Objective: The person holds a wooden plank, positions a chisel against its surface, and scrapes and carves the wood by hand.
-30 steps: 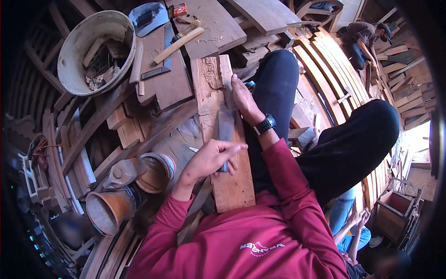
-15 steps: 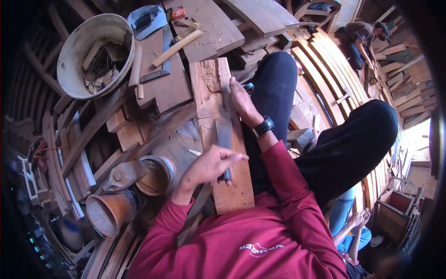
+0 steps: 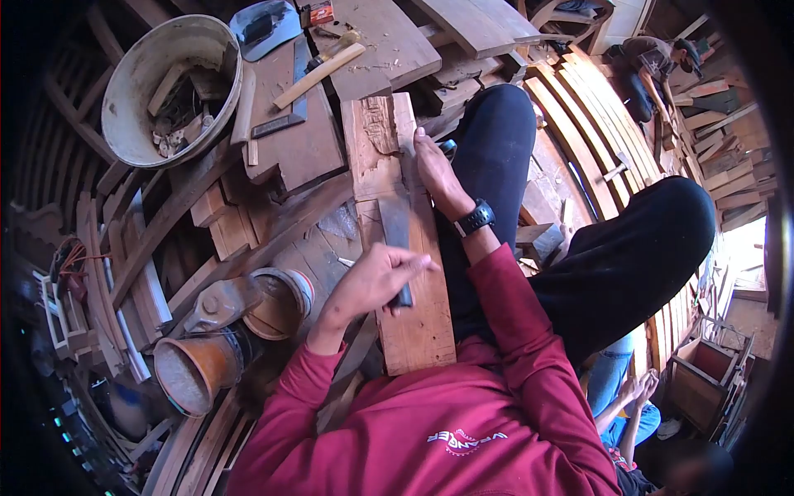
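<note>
Presently, the block (image 3: pixel 426 331) serves as the reference: it extends lengthwise away from the torso, near end at the shirt (image 3: pixel 430 405), right side along a thigh (image 3: pixel 495 136). A rough hollow (image 3: pixel 379 124) is present in its far end.

The left hand (image 3: pixel 372 281) is over the block's near half. Its fingers are closed around the near end of a dark bar (image 3: pixel 395 219), which slants along the block's upper face. The bar's far end is blurred; whether it has an edge, or bears on the wood, cannot be told.

The right hand (image 3: pixel 442 183) rests along the block's right edge, beside the far half. Its fingers are extended; whether they also grasp the underside cannot be told.

Left of the block's far end are a square (image 3: pixel 299 78), a stick (image 3: pixel 322 78) and a bucket (image 3: pixel 124 112). Left of its near half is an orange can (image 3: pixel 217 364).

CAUTION: The bar points toward the block's far half, near the right hand. A slack left grasp or slick wood could let it skid into those fingers. Uneven pressure, or too little support from the right hand, could rock the block against the thigh. A rough patch at the hollow could catch the bar and deflect it.
</note>
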`<state>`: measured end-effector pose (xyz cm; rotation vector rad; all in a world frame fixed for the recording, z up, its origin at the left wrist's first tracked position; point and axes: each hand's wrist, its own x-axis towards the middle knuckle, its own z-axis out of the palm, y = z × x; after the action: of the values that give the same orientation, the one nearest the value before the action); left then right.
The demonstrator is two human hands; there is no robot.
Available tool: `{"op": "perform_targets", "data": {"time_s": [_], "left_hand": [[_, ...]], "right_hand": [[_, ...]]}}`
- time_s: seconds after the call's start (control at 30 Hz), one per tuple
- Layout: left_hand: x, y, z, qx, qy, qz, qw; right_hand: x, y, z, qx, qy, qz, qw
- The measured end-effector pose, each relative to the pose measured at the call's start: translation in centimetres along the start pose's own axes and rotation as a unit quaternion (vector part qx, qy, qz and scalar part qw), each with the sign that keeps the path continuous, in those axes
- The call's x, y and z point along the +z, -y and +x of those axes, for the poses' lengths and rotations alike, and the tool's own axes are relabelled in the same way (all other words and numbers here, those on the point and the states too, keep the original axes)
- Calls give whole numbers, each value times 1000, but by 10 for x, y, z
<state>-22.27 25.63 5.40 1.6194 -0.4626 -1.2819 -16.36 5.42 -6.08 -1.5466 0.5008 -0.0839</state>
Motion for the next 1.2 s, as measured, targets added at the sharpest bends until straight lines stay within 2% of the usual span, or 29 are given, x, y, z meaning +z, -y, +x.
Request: {"op": "perform_targets", "data": {"time_s": [0.03,0.1,0.17,0.3,0.57,0.63,0.73,0.8,0.83,0.93,1.07,1.17,1.2], "left_hand": [[0,-3,1,3,-1,1,1000],[3,-13,2,-14,-68,-38,997],[8,-15,-3,-11,-71,-49,996],[4,-1,-1,-4,-57,-11,998],[19,-4,-9,5,-50,120,992],[21,-6,-9,-8,-54,115,992],[21,-6,-3,-2,-107,149,983],[22,3,1,63,-135,228,962],[26,5,0,62,-135,228,962],[42,11,-6,120,-71,214,967],[38,8,4,67,-83,250,962],[27,-3,-1,29,-138,239,961],[26,-2,-3,53,-150,264,951]], "right_hand": [[1,3,-1,-3,0,-1,1000],[0,8,-5,5,-26,-65,998],[-2,12,-6,6,-22,-59,998],[1,7,-4,0,-6,-7,1000],[-1,20,-14,9,-12,-30,999],[0,13,-12,12,-21,-32,999],[0,6,-3,16,-11,-26,999],[-1,5,-4,36,-5,-36,999],[-2,6,-5,37,-4,-36,999],[-1,10,-7,8,-14,-55,998],[0,6,-6,-1,-24,-47,999],[-2,12,-9,9,-17,-41,999],[-2,13,-9,21,-8,-40,999]]}}
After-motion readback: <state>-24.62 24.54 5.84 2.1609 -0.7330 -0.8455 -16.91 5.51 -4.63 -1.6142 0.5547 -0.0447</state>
